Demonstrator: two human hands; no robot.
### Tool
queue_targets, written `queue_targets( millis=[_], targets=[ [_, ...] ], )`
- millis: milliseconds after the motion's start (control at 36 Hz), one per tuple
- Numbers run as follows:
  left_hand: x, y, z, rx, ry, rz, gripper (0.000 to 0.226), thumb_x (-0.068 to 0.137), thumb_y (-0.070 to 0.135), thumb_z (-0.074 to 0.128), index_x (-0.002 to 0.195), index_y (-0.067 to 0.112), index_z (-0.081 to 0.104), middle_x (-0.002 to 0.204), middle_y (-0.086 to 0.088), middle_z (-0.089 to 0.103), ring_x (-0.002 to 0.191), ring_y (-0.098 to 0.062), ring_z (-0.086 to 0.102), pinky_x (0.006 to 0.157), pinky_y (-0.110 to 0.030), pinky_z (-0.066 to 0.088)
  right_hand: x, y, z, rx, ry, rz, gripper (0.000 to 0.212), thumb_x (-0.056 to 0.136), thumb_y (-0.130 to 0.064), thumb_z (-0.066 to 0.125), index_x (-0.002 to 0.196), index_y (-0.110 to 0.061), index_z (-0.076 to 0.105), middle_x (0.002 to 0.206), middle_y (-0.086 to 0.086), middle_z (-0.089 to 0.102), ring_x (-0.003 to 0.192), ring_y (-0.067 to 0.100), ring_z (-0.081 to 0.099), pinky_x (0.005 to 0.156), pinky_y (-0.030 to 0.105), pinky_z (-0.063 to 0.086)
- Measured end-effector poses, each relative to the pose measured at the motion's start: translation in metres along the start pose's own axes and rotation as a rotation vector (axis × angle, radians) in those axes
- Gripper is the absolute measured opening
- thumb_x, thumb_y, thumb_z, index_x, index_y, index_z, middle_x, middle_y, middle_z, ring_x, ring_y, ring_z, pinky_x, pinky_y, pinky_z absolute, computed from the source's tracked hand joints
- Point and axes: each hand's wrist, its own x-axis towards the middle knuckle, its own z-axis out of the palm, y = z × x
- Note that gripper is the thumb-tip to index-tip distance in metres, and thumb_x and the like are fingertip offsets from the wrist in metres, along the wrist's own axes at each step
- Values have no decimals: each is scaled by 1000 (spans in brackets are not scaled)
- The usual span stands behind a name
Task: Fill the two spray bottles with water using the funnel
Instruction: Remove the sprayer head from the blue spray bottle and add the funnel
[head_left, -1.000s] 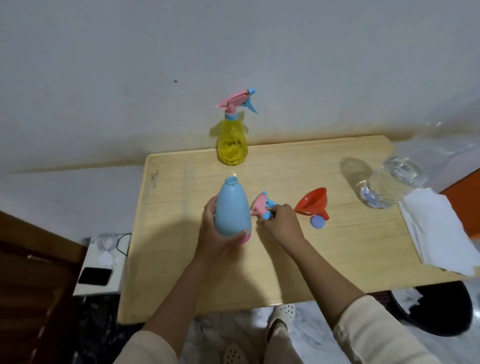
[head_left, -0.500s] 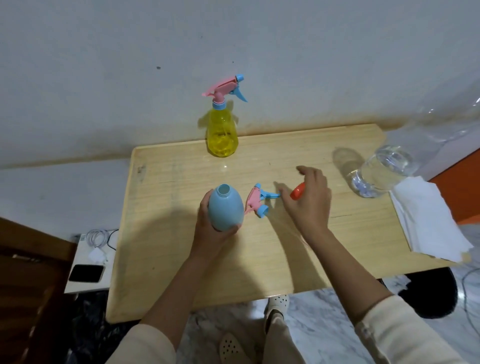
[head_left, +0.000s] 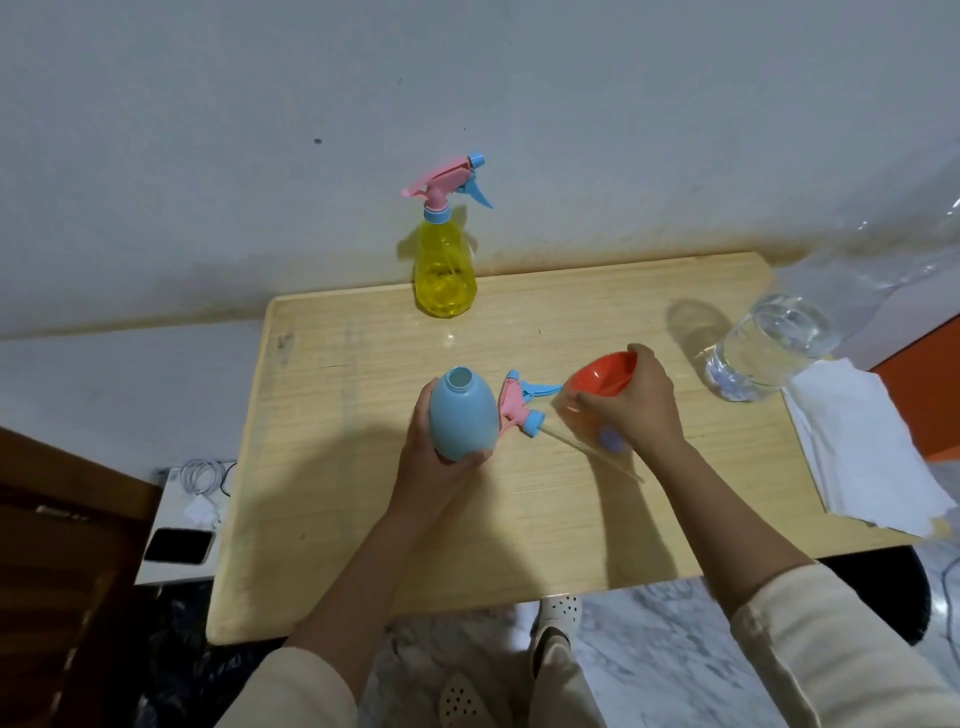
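My left hand (head_left: 434, 470) grips the blue spray bottle (head_left: 462, 413), which stands on the wooden table (head_left: 337, 493) with its neck uncapped. Its pink and blue spray head (head_left: 519, 405) lies on the table just right of it, the thin tube trailing toward me. My right hand (head_left: 636, 405) holds the red funnel (head_left: 605, 373) tilted, mouth facing left, a little above the table. The yellow spray bottle (head_left: 444, 270) stands capped at the table's far edge by the wall. A clear container of water (head_left: 763, 345) sits at the right.
A folded white cloth (head_left: 862, 452) lies at the table's right edge. A low white stand (head_left: 174, 566) to the left holds a phone (head_left: 179, 545) and a coiled cable (head_left: 202, 475). My feet show below the table's near edge.
My right hand let go of the spray head, which now lies on the table, reached right and picked up the red funnel. The left hand kept holding the blue bottle.
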Motion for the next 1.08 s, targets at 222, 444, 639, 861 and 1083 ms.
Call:
queue_targets(
  millis=[222, 444, 639, 861, 1083],
  targets=[
    [-1, 7, 2, -50, 31, -5, 93, 59, 30, 84, 137, 38, 35, 133, 12, 50, 119, -12, 53, 93, -46, 52, -35, -78, 1, 604, 4, -191, 81, 66, -21, 84, 133, -20, 39, 130, -3, 43, 114, 12, 48, 73, 1, 43],
    [-2, 15, 6, -73, 75, -18, 83, 55, 33, 80, 127, 42, 41, 122, 3, 58, 110, -18, 59, 88, -43, 54, -62, -113, 18, 695, -200, -305, 81, 65, -6, 83, 133, -15, 40, 127, -2, 47, 106, -6, 50, 75, 2, 42],
    [-2, 7, 6, -54, 66, -69, 99, 56, 35, 84, 141, 21, 35, 128, -3, 56, 116, -21, 58, 93, -48, 51, -71, -102, 37, 549, -257, -331, 92, 55, -35, 83, 134, -24, 37, 130, -7, 46, 118, 8, 48, 90, 18, 48],
    [-4, 13, 8, 67, 105, -46, 92, 56, 24, 83, 138, 23, 39, 120, -2, 54, 112, -22, 54, 93, -47, 49, -69, -105, 40, 373, -252, -359, 91, 63, -31, 86, 137, -22, 34, 133, -5, 44, 120, 12, 46, 97, 26, 41],
    [-14, 23, 15, 181, 249, -44, 105, 48, 53, 71, 134, 0, 43, 116, -15, 49, 109, -32, 51, 90, -48, 49, -70, -97, 28, 446, -404, -293, 117, 66, -29, 84, 148, -27, 1, 127, -12, 32, 118, 5, 40, 96, 21, 35]
  ],
)
